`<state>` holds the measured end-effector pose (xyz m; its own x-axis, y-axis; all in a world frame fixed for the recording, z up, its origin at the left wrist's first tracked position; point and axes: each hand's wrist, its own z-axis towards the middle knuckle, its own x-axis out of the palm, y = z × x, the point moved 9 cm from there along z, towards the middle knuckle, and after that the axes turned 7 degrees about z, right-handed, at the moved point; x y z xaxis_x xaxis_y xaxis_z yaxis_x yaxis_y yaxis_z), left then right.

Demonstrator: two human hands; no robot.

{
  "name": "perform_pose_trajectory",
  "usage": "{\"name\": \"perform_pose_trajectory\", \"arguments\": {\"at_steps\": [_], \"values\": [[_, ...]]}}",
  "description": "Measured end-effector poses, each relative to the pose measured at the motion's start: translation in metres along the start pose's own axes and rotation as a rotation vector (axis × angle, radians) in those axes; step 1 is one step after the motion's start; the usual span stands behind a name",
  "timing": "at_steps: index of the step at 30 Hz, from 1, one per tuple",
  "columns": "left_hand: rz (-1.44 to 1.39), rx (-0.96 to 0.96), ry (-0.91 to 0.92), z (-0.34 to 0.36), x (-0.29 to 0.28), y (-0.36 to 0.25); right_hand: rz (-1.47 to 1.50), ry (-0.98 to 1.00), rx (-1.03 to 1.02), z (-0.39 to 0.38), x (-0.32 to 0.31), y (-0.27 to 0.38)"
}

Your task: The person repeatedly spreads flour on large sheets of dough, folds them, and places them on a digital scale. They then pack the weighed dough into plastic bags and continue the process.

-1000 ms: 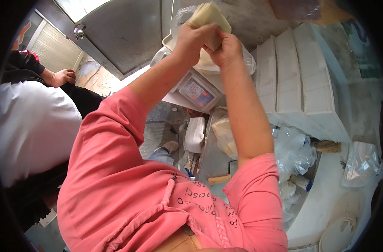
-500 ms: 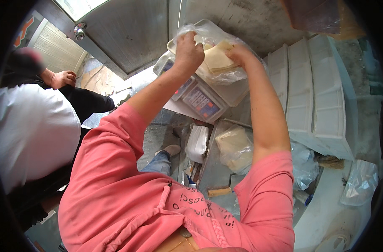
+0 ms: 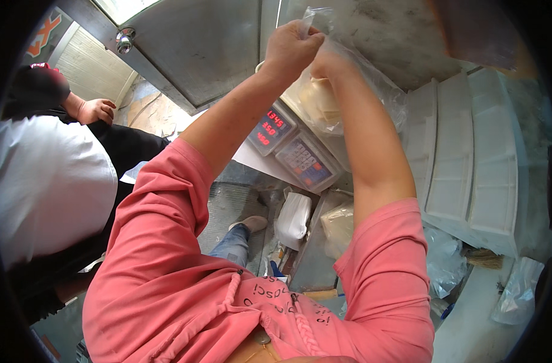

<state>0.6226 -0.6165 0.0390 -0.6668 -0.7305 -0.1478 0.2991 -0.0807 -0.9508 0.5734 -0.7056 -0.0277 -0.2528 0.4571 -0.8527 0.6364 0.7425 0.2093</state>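
My left hand (image 3: pixel 293 51) is raised, pinching the gathered rim of a clear plastic bag (image 3: pixel 378 81). Flat, pale yellow sheets (image 3: pixel 319 103), perhaps dough wrappers, lie inside the bag. My right hand (image 3: pixel 333 65) reaches in at the bag's mouth, just above the sheets; its fingers are mostly hidden, so its grip does not show. The bag rests on the tray of a digital scale (image 3: pixel 305 158), whose lit red display and keypad face me beneath my forearms.
White plastic bins (image 3: pixel 451 157) stand to the right. Another bag of pale sheets (image 3: pixel 338 227) and a white package (image 3: pixel 294 219) lie below the scale. A person in a white top (image 3: pixel 55 181) is close on my left. A metal door (image 3: pixel 197 51) is at the back.
My right hand has moved left and come off the outer side of the sheets toward the bag's mouth. My left hand has risen with the bag's rim. The scale's display now shows.
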Motion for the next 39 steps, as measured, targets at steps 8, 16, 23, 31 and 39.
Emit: {"name": "perform_pose_trajectory", "arguments": {"at_steps": [8,16,23,31,39], "values": [[-0.019,-0.091,0.010,-0.005,-0.019,0.015,0.268,-0.192,-0.099,0.004,-0.012,-0.013],[-0.107,-0.229,0.054,-0.013,-0.024,0.021,0.851,-0.264,-0.433,-0.077,-0.068,-0.018],[-0.144,-0.251,0.076,-0.019,-0.024,0.012,0.788,-0.666,-0.626,-0.153,-0.104,0.011],[-0.119,-0.197,0.063,-0.022,-0.031,0.016,0.852,-0.731,-0.421,-0.148,-0.074,-0.012],[0.012,-0.136,0.109,-0.031,-0.028,0.006,0.172,-0.877,-0.168,-0.096,-0.030,-0.080]]}}
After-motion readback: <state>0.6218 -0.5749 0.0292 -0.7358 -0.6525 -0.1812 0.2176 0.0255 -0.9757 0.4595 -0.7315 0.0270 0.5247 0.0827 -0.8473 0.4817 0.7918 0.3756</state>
